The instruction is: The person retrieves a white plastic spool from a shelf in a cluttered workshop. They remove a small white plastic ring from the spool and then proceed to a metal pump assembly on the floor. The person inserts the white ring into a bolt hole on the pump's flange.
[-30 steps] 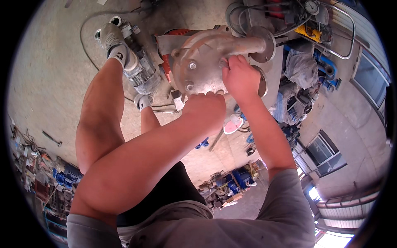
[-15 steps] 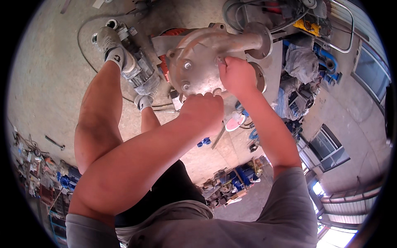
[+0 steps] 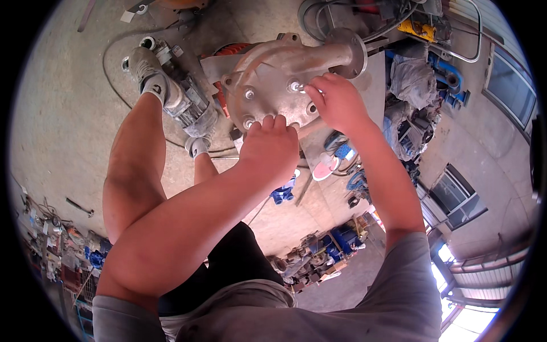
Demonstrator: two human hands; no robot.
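Note:
A grey metal pump casing (image 3: pixel 273 71) with a flanged pipe outlet stands in front of me. Several round bolt holes show on its face, some with bright metal in them. At the upper right bolt (image 3: pixel 295 85), my right hand (image 3: pixel 340 104) pinches with thumb and forefinger against its bright end. My left hand (image 3: pixel 269 145) rests at the casing's near edge with its fingers curled together. The left fingertips are hidden under the hand, so what they hold cannot be made out. A bolt hole (image 3: pixel 249 121) lies just left of its knuckles.
An electric motor (image 3: pixel 194 105) lies on the floor beside my shoe (image 3: pixel 145 65). Grey hoses (image 3: pixel 316 25) and a yellow part (image 3: pixel 419 29) are at the far right. Plastic-wrapped parts (image 3: pixel 413 82) and blue pipe fittings (image 3: pixel 450 80) lie on the right; a blue fitting (image 3: pixel 283 194) is below.
My right hand has drawn back a little to the right, uncovering the upper right bolt and a hole below it. My left hand has shifted slightly left, along with the casing in view.

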